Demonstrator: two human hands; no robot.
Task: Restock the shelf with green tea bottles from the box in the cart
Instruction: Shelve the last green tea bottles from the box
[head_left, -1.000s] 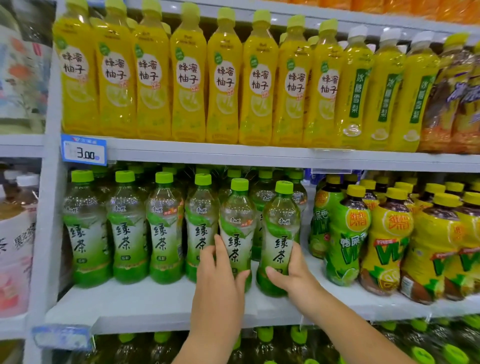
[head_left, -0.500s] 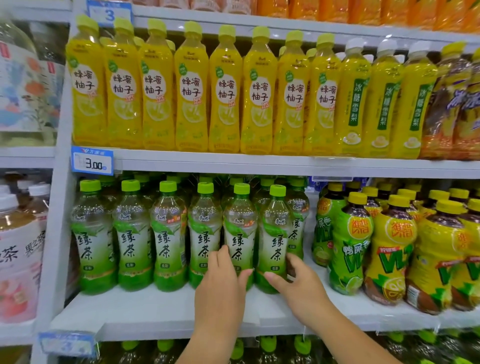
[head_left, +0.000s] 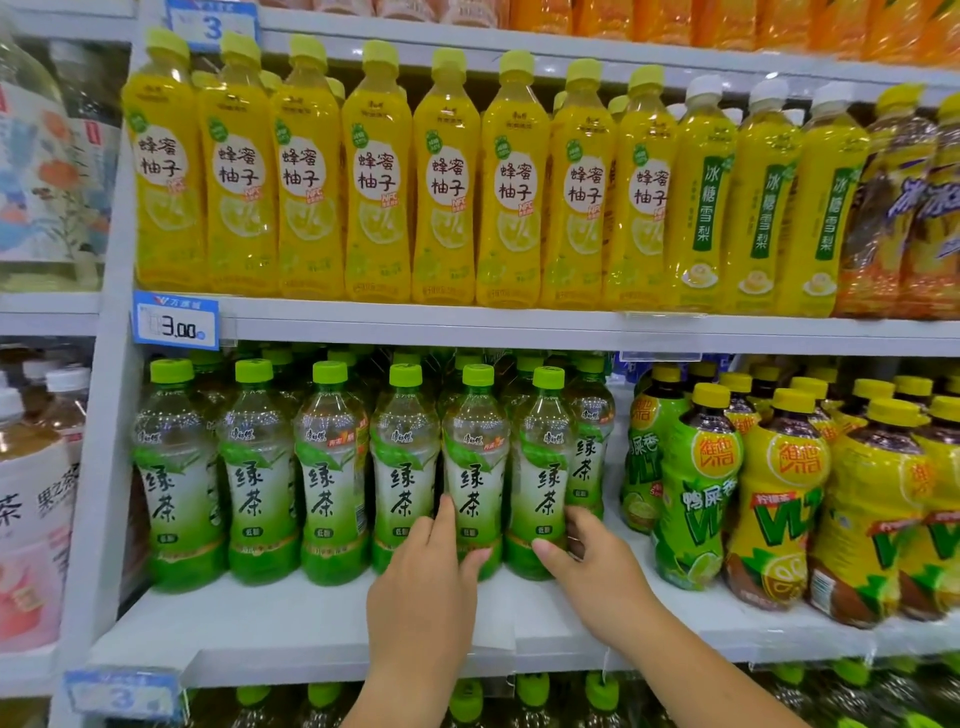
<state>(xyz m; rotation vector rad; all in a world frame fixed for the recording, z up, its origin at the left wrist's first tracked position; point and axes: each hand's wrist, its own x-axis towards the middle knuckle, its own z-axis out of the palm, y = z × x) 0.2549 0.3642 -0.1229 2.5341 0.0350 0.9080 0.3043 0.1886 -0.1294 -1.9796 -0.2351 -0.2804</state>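
Fronting green tea, mid shelf: our left grip wraps 5th bottle low; right grip pinches 6th bottle at base. Risk: if we push hard, rear btl behind right grip could topple, or VLT btl right of it gets knocked.

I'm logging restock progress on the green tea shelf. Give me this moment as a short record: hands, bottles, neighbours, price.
front row: six green tea bottles, upright, set back from the shelf edge
left hand: grip low on the fifth bottle
right hand: grip low on the sixth bottle
to the right: VLT bottles
shelf above: yellow bottles
price tag: 3.00
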